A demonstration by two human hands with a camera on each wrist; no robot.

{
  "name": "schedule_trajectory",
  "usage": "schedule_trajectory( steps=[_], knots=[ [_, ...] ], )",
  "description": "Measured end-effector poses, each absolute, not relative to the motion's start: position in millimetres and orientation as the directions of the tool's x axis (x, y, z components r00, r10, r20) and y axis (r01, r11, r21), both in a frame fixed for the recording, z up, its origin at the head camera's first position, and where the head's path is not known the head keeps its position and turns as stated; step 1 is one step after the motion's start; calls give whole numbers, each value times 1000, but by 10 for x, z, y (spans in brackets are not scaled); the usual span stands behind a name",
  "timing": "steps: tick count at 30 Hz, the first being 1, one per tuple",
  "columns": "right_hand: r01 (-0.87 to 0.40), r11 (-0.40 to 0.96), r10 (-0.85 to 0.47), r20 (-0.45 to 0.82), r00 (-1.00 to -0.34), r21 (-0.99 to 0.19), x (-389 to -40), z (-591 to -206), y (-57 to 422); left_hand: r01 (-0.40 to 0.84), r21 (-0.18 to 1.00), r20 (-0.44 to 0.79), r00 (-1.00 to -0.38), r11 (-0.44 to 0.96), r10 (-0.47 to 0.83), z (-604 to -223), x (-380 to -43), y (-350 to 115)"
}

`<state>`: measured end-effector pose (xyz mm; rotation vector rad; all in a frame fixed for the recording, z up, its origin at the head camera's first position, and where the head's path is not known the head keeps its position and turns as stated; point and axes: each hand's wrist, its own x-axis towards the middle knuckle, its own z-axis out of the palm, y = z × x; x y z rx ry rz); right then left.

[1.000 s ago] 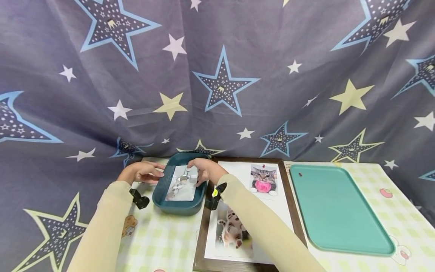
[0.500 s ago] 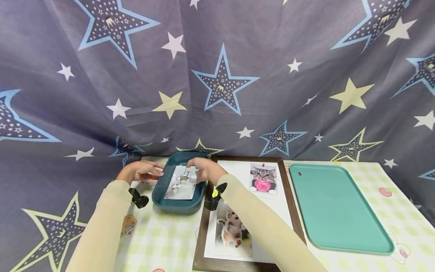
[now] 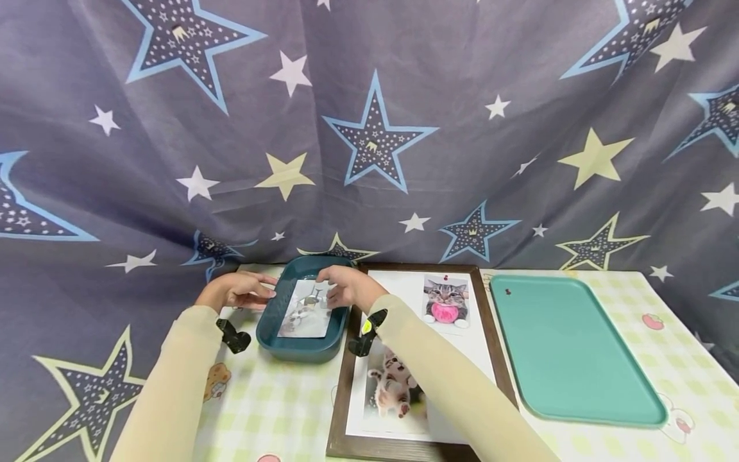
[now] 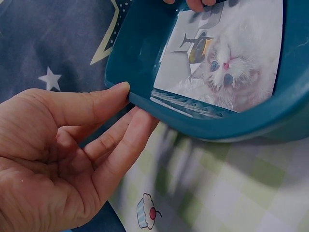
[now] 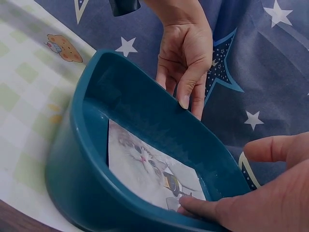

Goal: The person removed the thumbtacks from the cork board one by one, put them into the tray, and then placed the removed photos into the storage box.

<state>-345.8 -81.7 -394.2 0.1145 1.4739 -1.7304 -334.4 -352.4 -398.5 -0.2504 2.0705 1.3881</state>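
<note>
well, by starry drapery (image 3: 462, 58) left hand (image 3: 238, 291) pinches a bin (image 3: 297, 352) on checked cloth (image 3: 277, 410), splayed right hand (image 3: 350, 287) touching a photo (image 3: 303, 319).

Room lies above the near end of the photo (image 3: 303, 316), but the right hand (image 3: 348, 287) (and basin wall (image 3: 300, 352)) obstructs its right.

Homelike setting: starry curtain (image 3: 369, 38), checked tablecloth (image 3: 277, 410)

Photo (image 3: 301, 321) in basin (image 3: 297, 353); frame (image 3: 340, 410) between basin, tray (image 3: 577, 353).
</note>
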Motion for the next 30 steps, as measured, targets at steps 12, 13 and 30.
schedule_trajectory(
  steps=[12, 13, 30],
  knots=[
    [616, 53, -536, -542, -647, -786, -3463, -3872, -768, -478, 763, -585, -797, 435, 151, -3961, -3303, -3453],
    [616, 52, -538, -542, -646, -786, -3462, -3862, -756, -474, 765, -582, -798, 437, 153, -3956, -3301, -3449],
    [447, 164, -604, -448, -659, -879, -3350, -3480, -277, -399, 727, -524, -848, 559, 76, -3904, -3258, -3332]
  ],
)
